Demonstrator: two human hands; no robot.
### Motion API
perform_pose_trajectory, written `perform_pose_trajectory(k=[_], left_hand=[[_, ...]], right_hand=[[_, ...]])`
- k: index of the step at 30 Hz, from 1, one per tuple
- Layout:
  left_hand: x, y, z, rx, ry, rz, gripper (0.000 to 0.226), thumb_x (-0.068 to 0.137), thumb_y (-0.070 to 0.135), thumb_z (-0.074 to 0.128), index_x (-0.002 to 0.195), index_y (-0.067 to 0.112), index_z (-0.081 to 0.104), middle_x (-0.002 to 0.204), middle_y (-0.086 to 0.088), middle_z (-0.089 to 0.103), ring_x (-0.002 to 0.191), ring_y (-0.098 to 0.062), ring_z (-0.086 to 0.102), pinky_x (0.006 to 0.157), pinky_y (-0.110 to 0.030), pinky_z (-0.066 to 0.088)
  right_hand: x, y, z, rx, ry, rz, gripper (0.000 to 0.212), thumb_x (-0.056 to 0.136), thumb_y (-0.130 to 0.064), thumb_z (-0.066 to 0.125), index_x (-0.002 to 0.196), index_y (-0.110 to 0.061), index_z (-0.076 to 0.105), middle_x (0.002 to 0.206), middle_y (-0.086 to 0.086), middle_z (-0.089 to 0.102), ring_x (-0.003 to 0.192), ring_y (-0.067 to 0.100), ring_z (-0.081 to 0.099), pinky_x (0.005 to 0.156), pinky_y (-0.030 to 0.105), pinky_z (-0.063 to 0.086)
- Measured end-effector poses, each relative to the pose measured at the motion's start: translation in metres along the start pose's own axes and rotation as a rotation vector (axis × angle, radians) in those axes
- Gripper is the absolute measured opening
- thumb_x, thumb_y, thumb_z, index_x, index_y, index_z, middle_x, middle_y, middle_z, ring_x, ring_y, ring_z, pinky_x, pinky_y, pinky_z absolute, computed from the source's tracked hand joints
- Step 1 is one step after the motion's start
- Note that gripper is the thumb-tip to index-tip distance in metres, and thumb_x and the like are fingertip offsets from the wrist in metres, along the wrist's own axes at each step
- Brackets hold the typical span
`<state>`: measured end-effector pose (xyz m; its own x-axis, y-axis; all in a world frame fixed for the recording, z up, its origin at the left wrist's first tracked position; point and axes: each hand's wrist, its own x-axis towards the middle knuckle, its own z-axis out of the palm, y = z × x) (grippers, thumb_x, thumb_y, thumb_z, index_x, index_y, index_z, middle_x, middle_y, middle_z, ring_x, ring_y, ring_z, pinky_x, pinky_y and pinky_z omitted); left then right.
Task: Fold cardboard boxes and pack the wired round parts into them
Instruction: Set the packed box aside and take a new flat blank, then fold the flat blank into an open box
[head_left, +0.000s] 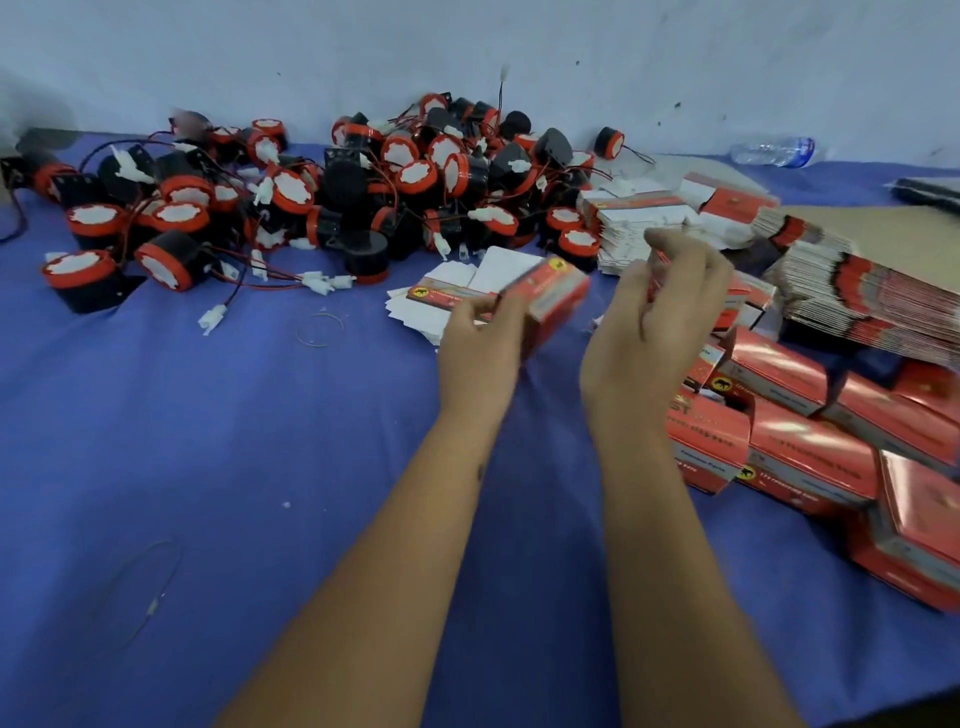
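Open blue cloth is lying bare across the near-left of the counter (156, 467), while black-and-red wired round parts (322, 192) are piling along the far edge and folded red cardboard boxes (810, 441) are crowding the right edge. The left hand (480, 348) is gripping a red cardboard box (553, 301) mid-counter; the right hand (660, 322) is pinching a blurred red flat piece (655, 275), with both forearms reaching forward.
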<state>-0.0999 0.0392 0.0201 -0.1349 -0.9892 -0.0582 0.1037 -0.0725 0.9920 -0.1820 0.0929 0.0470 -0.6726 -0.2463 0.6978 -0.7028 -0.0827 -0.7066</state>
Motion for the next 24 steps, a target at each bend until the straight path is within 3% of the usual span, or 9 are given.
perform_pose_trajectory(k=[3, 5, 10, 14, 17, 19, 20, 22, 24], left_hand=[[0.0, 0.014, -0.013, -0.382, -0.124, -0.233, 0.026, 0.092, 0.026, 0.046, 0.094, 0.013, 0.069, 0.085, -0.01, 0.07, 0.068, -0.022, 0.067, 0.058, -0.028, 0.057], [-0.005, 0.015, -0.018, -0.394, -0.252, -0.302, 0.029, 0.093, 0.023, 0.043, 0.086, 0.011, 0.069, 0.072, -0.008, 0.069, 0.055, -0.02, 0.065, 0.054, -0.027, 0.058], [-0.018, 0.012, -0.021, 0.343, -0.476, -0.231, 0.03, 0.093, 0.019, 0.04, 0.071, 0.015, 0.061, 0.052, 0.003, 0.065, 0.038, -0.012, 0.055, 0.043, -0.017, 0.042], [-0.01, 0.009, -0.025, 0.714, -0.303, 0.021, 0.028, 0.088, 0.025, 0.045, 0.074, 0.014, 0.067, 0.066, -0.002, 0.069, 0.067, -0.022, 0.064, 0.061, -0.034, 0.049], [-0.004, 0.008, -0.031, 0.726, 0.031, 0.287, 0.025, 0.089, 0.024, 0.047, 0.067, 0.017, 0.055, 0.063, 0.005, 0.055, 0.063, -0.017, 0.047, 0.051, -0.032, 0.031], [0.003, 0.005, -0.036, 0.715, 0.012, 0.441, 0.016, 0.088, 0.017, 0.051, 0.092, 0.023, 0.066, 0.095, 0.01, 0.064, 0.092, -0.016, 0.053, 0.067, -0.031, 0.04], [0.009, 0.001, -0.038, 0.782, -0.104, 0.477, 0.031, 0.088, 0.014, 0.053, 0.114, 0.024, 0.066, 0.12, 0.007, 0.062, 0.115, -0.018, 0.05, 0.084, -0.033, 0.043], [0.016, -0.007, -0.045, 0.995, -0.337, 0.42, 0.052, 0.09, 0.019, 0.052, 0.141, 0.031, 0.05, 0.153, 0.005, 0.041, 0.143, -0.024, 0.029, 0.114, -0.042, 0.028], [0.02, -0.014, -0.055, 1.162, -0.386, 0.342, 0.057, 0.094, 0.032, 0.05, 0.149, 0.039, 0.037, 0.163, 0.009, 0.022, 0.151, -0.02, 0.011, 0.121, -0.047, 0.013]], right_hand=[[-0.015, -0.004, 0.011, 0.059, -0.083, -0.037, 0.026, 0.095, -0.014, 0.044, 0.111, -0.006, 0.063, 0.111, 0.0, 0.054, 0.104, 0.017, 0.051, 0.09, 0.04, 0.045], [-0.02, -0.01, 0.015, 0.041, -0.222, -0.026, 0.027, 0.095, -0.02, 0.044, 0.106, -0.011, 0.067, 0.103, -0.007, 0.058, 0.101, 0.014, 0.051, 0.091, 0.041, 0.044], [-0.009, -0.007, 0.016, -0.195, -0.566, 0.025, 0.028, 0.094, -0.022, 0.047, 0.086, -0.011, 0.071, 0.079, 0.005, 0.067, 0.09, 0.031, 0.057, 0.085, 0.048, 0.045], [-0.003, -0.002, 0.009, -0.536, -0.719, -0.125, 0.023, 0.092, -0.02, 0.051, 0.102, -0.022, 0.071, 0.102, 0.0, 0.065, 0.103, 0.026, 0.047, 0.089, 0.037, 0.033], [-0.005, -0.002, 0.01, -0.704, -0.853, -0.241, 0.032, 0.09, -0.014, 0.052, 0.119, -0.022, 0.064, 0.124, -0.001, 0.054, 0.108, 0.026, 0.041, 0.087, 0.034, 0.032], [-0.007, -0.003, 0.016, -0.832, -0.895, -0.257, 0.028, 0.088, -0.011, 0.053, 0.113, -0.015, 0.065, 0.122, 0.004, 0.052, 0.106, 0.028, 0.041, 0.086, 0.034, 0.036], [-0.006, -0.005, 0.019, -0.89, -0.888, -0.212, 0.024, 0.087, -0.011, 0.054, 0.109, -0.011, 0.064, 0.119, 0.007, 0.051, 0.107, 0.031, 0.041, 0.088, 0.035, 0.037], [-0.002, -0.007, 0.024, -0.979, -0.843, -0.064, 0.019, 0.086, -0.012, 0.055, 0.104, -0.008, 0.06, 0.117, 0.011, 0.049, 0.113, 0.034, 0.041, 0.093, 0.038, 0.036], [-0.001, -0.008, 0.028, -1.021, -0.792, 0.05, 0.019, 0.086, -0.013, 0.057, 0.105, -0.01, 0.059, 0.122, 0.012, 0.046, 0.12, 0.035, 0.037, 0.099, 0.042, 0.032]])
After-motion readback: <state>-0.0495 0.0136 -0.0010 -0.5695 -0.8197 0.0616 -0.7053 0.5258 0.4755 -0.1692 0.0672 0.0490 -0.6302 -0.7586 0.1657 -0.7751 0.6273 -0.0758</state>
